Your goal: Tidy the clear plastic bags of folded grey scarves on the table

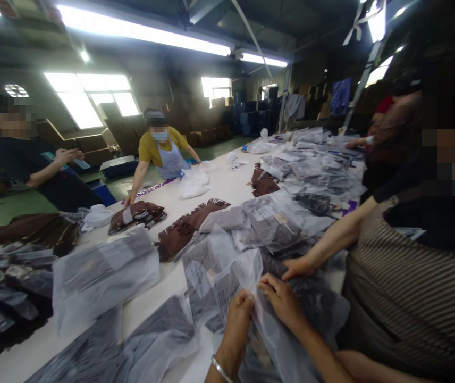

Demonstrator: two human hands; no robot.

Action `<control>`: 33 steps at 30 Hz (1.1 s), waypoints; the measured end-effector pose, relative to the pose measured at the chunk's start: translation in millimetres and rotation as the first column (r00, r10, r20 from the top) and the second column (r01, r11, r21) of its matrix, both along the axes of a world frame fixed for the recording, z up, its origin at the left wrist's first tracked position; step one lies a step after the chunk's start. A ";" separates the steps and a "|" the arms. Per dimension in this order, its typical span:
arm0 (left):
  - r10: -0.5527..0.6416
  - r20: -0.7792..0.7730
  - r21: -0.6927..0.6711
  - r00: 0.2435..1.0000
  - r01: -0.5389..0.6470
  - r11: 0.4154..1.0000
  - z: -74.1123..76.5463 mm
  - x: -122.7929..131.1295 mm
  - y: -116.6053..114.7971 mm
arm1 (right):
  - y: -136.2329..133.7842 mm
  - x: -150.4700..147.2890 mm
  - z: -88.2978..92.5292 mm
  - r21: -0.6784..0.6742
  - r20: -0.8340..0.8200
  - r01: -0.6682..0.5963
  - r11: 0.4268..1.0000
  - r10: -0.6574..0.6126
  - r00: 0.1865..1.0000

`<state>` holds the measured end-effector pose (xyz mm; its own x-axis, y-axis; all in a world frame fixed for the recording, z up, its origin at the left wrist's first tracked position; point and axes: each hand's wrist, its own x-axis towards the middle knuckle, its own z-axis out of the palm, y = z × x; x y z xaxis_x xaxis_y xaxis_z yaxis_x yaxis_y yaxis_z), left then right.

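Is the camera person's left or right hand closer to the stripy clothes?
Right. The right hand pinches the plastic bag on the side toward the striped clothes; the left hand pinches it farther away from them. Neither hand touches the clothes.

Bag (247,268): thin plastic, cloudy, slightly glossy, crinkled. Fringed cloth (190,226): matt, rough-edged. Bracelet (220,367): shiny metal. Tabletop (229,183): smooth, matt.

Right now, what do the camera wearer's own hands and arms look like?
Left hand and right hand: ungloved. No sleeve shows on either visible forearm. A slim, silver-coloured bangle circles the left wrist; none shows on the right.
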<state>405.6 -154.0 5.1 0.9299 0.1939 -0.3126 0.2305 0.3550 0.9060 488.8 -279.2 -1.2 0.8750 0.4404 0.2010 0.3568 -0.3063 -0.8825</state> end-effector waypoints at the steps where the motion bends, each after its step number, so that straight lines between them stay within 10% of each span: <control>1: -0.008 0.011 -0.063 1.000 0.008 0.998 0.1 -1.4 1.1 | 1.9 -0.7 -2.6 0.030 -0.044 0.000 1.000 0.001 0.999; 4: -0.032 0.057 -0.123 0.998 0.039 0.992 0.1 -5.3 4.3 | 5.0 -3.1 -5.0 0.092 -0.133 -0.005 0.996 0.017 0.991; 11: 0.028 0.129 0.276 0.991 -0.063 0.959 23.6 -4.9 7.9 | -2.7 -20.2 25.2 0.111 -0.189 -0.004 0.994 0.025 0.982; 21: -0.022 -0.027 0.342 0.999 0.030 0.939 26.1 5.7 0.9 | -15.0 -55.6 37.6 -0.285 0.311 -0.091 0.954 0.182 0.933; 33: 0.071 0.072 0.491 0.995 -0.097 0.865 21.5 -16.5 -1.8 | -19.3 -63.3 41.6 -0.088 -0.078 -0.039 0.995 0.032 0.996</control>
<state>389.1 -155.8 26.6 0.9149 0.3887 -0.1088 0.1696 -0.1258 0.9774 425.5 -298.6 40.5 0.8698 0.4846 0.0923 0.3010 -0.3732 -0.8776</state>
